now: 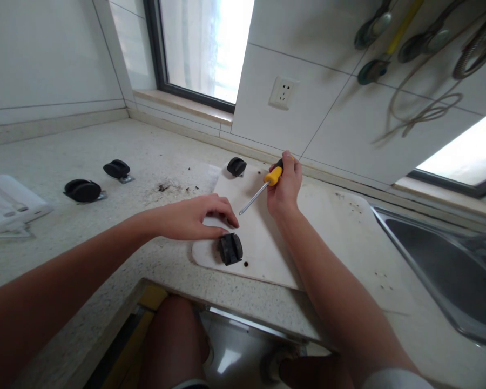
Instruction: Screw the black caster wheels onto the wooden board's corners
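Going by a clock with 12 straight ahead, a bit of leg (166, 337) pokes out below the worktop (166, 265) around 7. Just past the worktop's front edge is the white board (267, 243), with a black wheel (230, 248) on it at 6, right beside a dark hole (245, 264). Can't tell if that wheel is fixed down. The left hand (198, 216) comes in at 8, thumb against or right at the wheel, fingers curled but spread well away from the thumb, so it isn't really pinching anything. Over at 3 the right hand (284, 186) has its fingers wrapped round the yellow-and-black screwdriver (273, 175), tip angled down toward 8; can't say if it touches the board. To me this reads as a lining-up stage of the screwdriver work, tip not on the near wheel. Driving a screw there would call for a firmer grip on the wheel and a more upright shaft. The sink (437, 270) sits at 4. Two more wheels with metal plates, one nearer (83, 190) and one farther (116, 168), lie off the board at 9. Another board wheel (236, 166) sits at 12, and the wall socket (284, 93) is beyond at 1.
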